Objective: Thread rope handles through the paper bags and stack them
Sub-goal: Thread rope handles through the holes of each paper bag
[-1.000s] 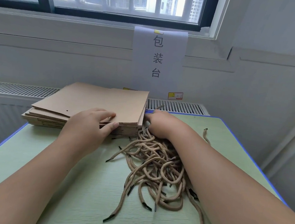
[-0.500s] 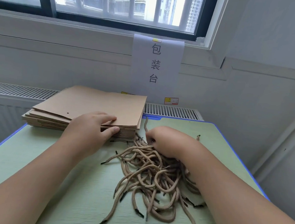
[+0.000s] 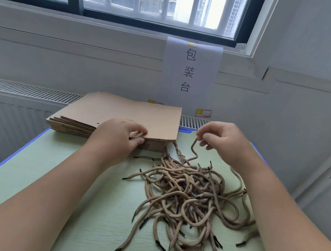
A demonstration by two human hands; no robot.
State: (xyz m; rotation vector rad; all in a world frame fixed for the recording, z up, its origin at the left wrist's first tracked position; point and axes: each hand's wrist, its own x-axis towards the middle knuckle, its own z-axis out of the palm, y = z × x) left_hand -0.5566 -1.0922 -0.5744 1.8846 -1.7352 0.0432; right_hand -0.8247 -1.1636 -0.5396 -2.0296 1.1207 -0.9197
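Observation:
A stack of flat brown paper bags (image 3: 133,115) lies at the back left of the green table (image 3: 98,209). My left hand (image 3: 118,137) grips the near edge of the top bags, fingers on top and thumb at the side. A tangled pile of tan rope handles with black tips (image 3: 190,198) covers the table's right half. My right hand (image 3: 222,141) is raised above the pile's far end and pinches one rope (image 3: 193,151), which hangs bent down into the pile.
A white wall with a radiator grille (image 3: 30,91) runs behind the table, and a paper sign (image 3: 190,70) hangs under the window. The table's blue edge (image 3: 14,153) shows at the left and the far right.
My right hand has risen out of the rope pile, lifting one rope by its end. The left hand has stayed on the bag stack. The camera has tilted slightly.

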